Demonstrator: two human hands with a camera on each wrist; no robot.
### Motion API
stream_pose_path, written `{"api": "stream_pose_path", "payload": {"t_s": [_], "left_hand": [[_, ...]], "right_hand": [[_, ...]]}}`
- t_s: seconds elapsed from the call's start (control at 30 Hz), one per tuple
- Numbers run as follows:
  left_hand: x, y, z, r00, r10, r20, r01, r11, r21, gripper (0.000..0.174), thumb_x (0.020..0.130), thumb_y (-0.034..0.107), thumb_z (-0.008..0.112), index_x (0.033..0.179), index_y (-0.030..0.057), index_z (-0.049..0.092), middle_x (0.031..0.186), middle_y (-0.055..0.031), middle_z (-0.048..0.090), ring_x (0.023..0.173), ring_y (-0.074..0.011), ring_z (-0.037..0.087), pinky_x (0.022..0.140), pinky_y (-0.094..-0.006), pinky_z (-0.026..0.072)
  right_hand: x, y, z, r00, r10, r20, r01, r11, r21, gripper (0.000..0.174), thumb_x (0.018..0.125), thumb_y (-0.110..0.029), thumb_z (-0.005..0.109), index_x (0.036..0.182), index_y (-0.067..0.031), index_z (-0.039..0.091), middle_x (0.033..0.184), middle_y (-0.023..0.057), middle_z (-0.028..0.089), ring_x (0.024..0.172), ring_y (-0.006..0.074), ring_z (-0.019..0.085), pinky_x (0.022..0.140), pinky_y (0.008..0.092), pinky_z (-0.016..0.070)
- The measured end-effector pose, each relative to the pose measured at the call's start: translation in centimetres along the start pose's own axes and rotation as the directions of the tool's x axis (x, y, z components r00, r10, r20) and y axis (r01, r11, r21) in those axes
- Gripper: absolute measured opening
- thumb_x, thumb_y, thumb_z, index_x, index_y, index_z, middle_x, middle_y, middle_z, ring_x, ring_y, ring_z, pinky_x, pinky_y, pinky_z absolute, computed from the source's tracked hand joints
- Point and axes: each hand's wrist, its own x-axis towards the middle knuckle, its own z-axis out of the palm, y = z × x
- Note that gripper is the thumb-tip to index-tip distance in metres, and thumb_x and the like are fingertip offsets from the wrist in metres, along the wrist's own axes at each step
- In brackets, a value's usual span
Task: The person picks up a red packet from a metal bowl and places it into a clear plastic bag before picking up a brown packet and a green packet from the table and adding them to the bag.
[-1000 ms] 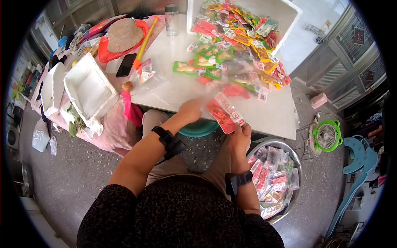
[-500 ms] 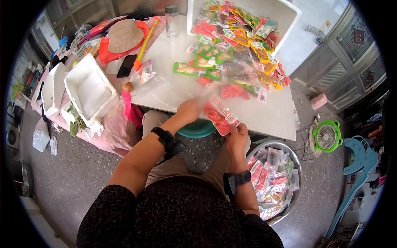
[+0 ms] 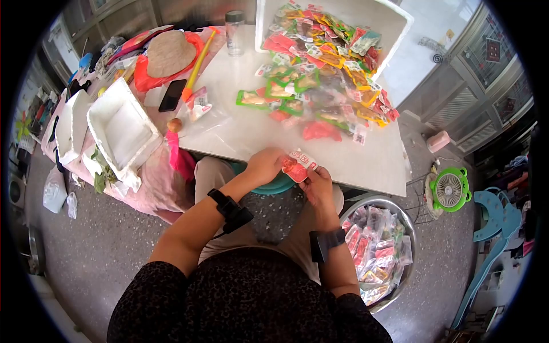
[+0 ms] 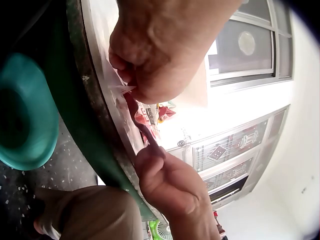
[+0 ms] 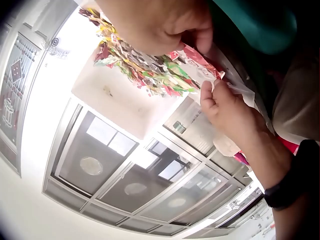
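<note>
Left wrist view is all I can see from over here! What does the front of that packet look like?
Observer: The packet has a white label with red printing above something red inside.

Operator: Cool! Is there a phone on the table side too?

Observer: Yes, a black phone lies next to a yellow stick with orange ends.

Operator: And what's down beside the person's right leg?

Observer: A round metal basin, heaped with packets in clear plastic.
</note>
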Motion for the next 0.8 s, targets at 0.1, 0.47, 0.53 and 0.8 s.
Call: {"api": "stream_pose_path", "payload": {"t_s": [0.1, 0.47, 0.53, 0.8], "left_hand": [[0.0, 0.0, 0.3, 0.999, 0.030, -0.030, -0.031, 0.998, -0.053, 0.021, 0.073, 0.010, 0.044, 0.092, 0.0088, 0.053, 0.086, -0.0132, 0.054, 0.083, -0.0312, 0.051, 0.069, -0.0392, 0.0411], [-0.1, 1.7, -1.3, 0.998, 0.050, 0.039, -0.046, 0.994, -0.100, 0.021, 0.071, 0.007, 0.047, 0.090, 0.0059, 0.053, 0.085, -0.0122, 0.054, 0.080, -0.0288, 0.052, 0.066, -0.0354, 0.0417], [0.4, 0.8, -1.4, 0.999, 0.004, 0.052, 0.000, 0.998, -0.069, 0.021, 0.070, 0.007, 0.047, 0.090, 0.0058, 0.053, 0.084, -0.0123, 0.054, 0.080, -0.0292, 0.052, 0.066, -0.0356, 0.0417], [0.1, -0.7, 0.3, 0.996, 0.029, -0.081, -0.021, 0.995, 0.096, 0.017, 0.064, 0.007, 0.049, 0.081, 0.0042, 0.051, 0.078, -0.0133, 0.052, 0.074, -0.0314, 0.051, 0.062, -0.0386, 0.0415]], "right_hand": [[1.5, 0.4, 1.0, 0.998, 0.016, 0.058, -0.011, 0.996, -0.083, 0.011, 0.081, -0.009, 0.043, 0.088, -0.0023, 0.048, 0.075, 0.0060, 0.057, 0.056, 0.0117, 0.054, 0.045, 0.0218, 0.0422], [4.5, 0.7, 3.7, 0.989, 0.069, 0.134, -0.054, 0.992, -0.112, 0.007, 0.075, -0.001, 0.042, 0.076, 0.0013, 0.049, 0.062, 0.0086, 0.052, 0.054, 0.0170, 0.053, 0.043, 0.0250, 0.0412], [4.1, 1.0, 4.4, 0.993, 0.044, 0.113, -0.044, 0.999, -0.005, 0.009, 0.074, 0.001, 0.042, 0.079, 0.0029, 0.049, 0.065, 0.0100, 0.052, 0.059, 0.0193, 0.054, 0.048, 0.0278, 0.0443], [9.4, -1.8, 2.2, 0.559, -0.641, 0.526, 0.618, -0.102, -0.780, 0.024, 0.069, -0.008, 0.051, 0.093, -0.0021, 0.048, 0.090, 0.0137, 0.052, 0.084, 0.0301, 0.053, 0.065, 0.0438, 0.0427]]}}
